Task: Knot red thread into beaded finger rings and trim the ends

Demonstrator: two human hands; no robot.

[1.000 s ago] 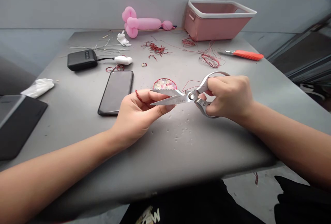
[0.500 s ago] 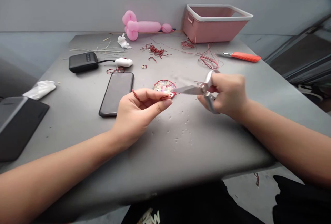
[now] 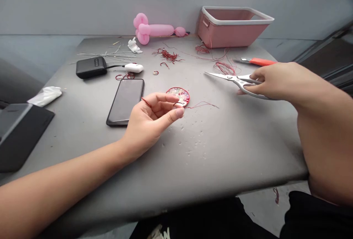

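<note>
My left hand [image 3: 150, 116] pinches a small dark cord ring [image 3: 178, 103] between thumb and fingertips, and a red cord loop circles one of its fingers. Just beyond those fingertips lies a round red-rimmed dish of beads [image 3: 184, 92], partly hidden by them. A thin loose thread [image 3: 202, 104] trails to the right from near the ring. In my right hand [image 3: 271, 81] are silver scissors [image 3: 234, 78], low over the right side of the table, their blades together and pointing left. Close behind the blades is a loose coil of red thread [image 3: 224, 67].
A black phone [image 3: 125, 101] lies left of my left hand. Farther back are a power bank [image 3: 91, 67], a white case [image 3: 134, 68], red thread scraps [image 3: 168, 55], a pink balloon [image 3: 160, 30] and a pink basket [image 3: 234, 35]. An orange cutter [image 3: 261, 61] lies behind my right hand.
My right hand has carried the scissors away from the cord ring to the right, and their blades now lie closed. The left hand stays nearly where it was; the trailing thread shows plainly.
</note>
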